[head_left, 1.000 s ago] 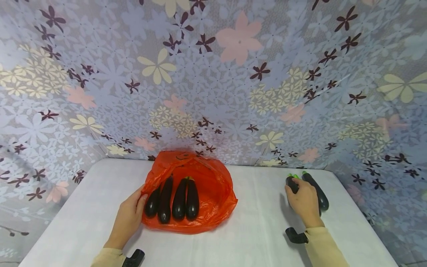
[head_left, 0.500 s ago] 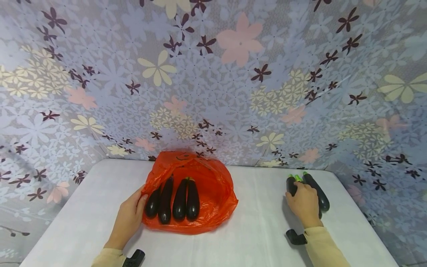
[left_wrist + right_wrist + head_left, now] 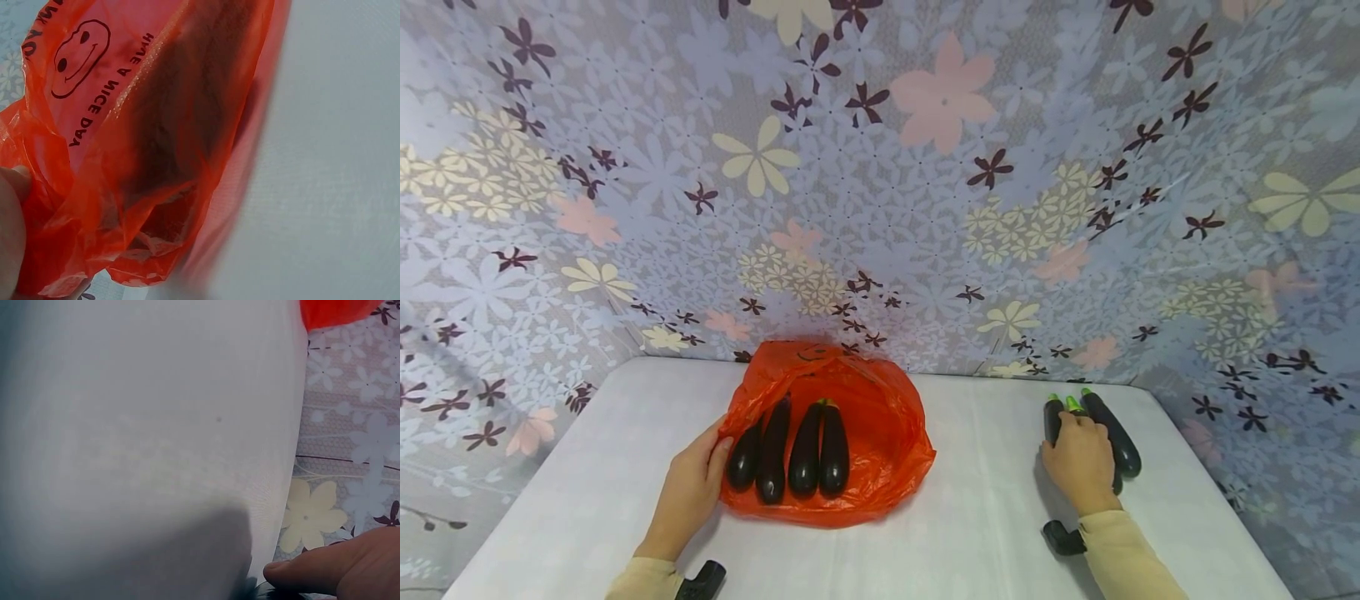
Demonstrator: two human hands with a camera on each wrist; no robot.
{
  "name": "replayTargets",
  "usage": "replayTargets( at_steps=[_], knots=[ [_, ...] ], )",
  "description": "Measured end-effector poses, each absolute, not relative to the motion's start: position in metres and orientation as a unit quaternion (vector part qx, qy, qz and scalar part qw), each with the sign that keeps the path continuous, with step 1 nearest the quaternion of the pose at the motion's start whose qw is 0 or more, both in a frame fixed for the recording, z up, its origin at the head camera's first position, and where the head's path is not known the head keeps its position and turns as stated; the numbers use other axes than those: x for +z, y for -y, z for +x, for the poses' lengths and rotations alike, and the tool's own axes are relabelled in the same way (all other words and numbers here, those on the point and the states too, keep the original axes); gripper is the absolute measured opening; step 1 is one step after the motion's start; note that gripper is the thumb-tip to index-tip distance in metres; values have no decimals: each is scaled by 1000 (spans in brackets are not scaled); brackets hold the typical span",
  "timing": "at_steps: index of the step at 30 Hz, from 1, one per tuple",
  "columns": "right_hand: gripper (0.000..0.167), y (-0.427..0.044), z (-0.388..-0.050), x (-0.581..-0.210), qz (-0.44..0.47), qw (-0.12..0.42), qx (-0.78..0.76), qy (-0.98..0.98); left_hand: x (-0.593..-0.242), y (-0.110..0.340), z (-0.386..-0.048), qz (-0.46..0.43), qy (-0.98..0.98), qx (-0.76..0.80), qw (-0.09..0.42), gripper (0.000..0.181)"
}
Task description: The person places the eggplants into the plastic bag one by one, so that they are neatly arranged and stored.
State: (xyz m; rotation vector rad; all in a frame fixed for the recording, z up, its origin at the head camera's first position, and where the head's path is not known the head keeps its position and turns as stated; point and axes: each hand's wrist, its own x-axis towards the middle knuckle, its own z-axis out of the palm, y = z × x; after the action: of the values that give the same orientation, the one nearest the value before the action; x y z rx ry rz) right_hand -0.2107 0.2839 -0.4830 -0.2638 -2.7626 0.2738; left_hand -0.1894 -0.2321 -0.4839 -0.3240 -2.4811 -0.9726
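Observation:
A red plastic bag point(image 3: 887, 467) lies on the table with its mouth spread, several dark eggplants point(image 3: 803, 450) side by side in it. My left hand point(image 3: 688, 483) grips the bag's left edge; crumpled red film point(image 3: 56, 237) shows by the thumb in the left wrist view. At the table's right side, my right hand point(image 3: 1081, 462) covers most of a middle eggplant with a green stem point(image 3: 1075, 405), its fingers curled over it. One eggplant point(image 3: 1052, 421) lies to the left of that hand, another point(image 3: 1116, 437) to the right. In the right wrist view the thumb point(image 3: 337, 565) touches something dark at the bottom edge.
The white-covered table point(image 3: 977, 500) stands against a flower-patterned cloth backdrop point(image 3: 880, 208). Black camera mounts sit at the left wrist point(image 3: 702, 581) and right wrist point(image 3: 1063, 538). White tabletop lies between the bag and the right-hand eggplants.
My right hand's fingers have shifted from the left eggplant of the right-hand group to the middle one, uncovering more of the left one. The left hand and bag stay put.

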Motion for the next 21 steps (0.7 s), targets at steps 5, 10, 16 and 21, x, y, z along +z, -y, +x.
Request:
replayTargets(
  at_steps=[5,10,16,21],
  knots=[
    [51,-283,-210,-482,-101,159,99,977,-484,232,-189,-119,901,-351,226,39],
    [51,-283,-209,-480,-107,152,110,976,-483,231,-189,-120,901,-350,225,39],
    [52,-283,-207,-476,-100,175,124,972,-483,231,-189,-123,900,-351,226,38],
    [51,-282,-203,-471,-77,195,133,969,-484,231,-189,-122,900,-352,228,38]
  ],
)
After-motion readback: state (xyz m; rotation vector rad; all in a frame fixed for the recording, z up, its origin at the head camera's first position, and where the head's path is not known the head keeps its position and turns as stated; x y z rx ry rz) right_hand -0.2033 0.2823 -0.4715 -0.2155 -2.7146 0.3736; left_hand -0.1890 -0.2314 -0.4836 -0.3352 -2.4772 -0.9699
